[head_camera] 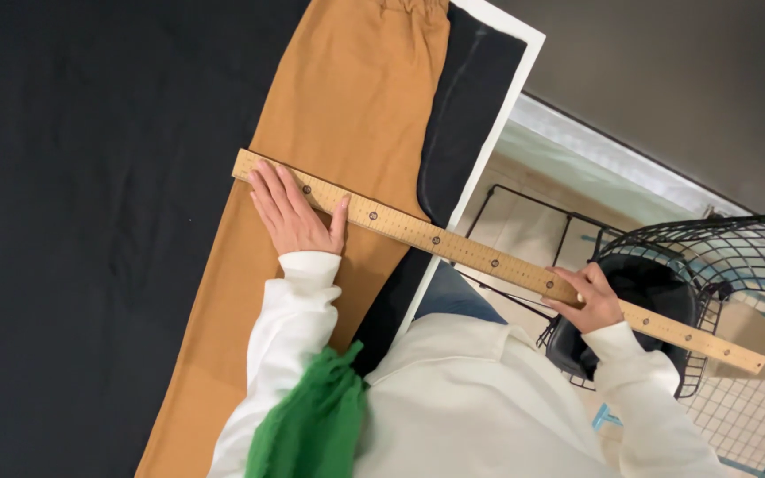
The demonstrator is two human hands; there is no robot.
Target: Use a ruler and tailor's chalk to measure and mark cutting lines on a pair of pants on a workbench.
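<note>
Bare black cloth (90, 221) left of trousers (347, 115), wire chair (710, 265) crowding right, ruler (489, 257) barring middle

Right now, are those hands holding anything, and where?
Right hand grips the long wooden ruler past its middle; left hand presses its other end flat onto tan trousers.

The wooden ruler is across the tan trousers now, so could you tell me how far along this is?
Done: the tan trousers lie flat on the black cloth. In hand: the left hand presses the wooden ruler flat across the fabric, and the right hand grips its overhanging part off the table edge. Left: no mark, chalk or cut shows on the trousers.
</note>
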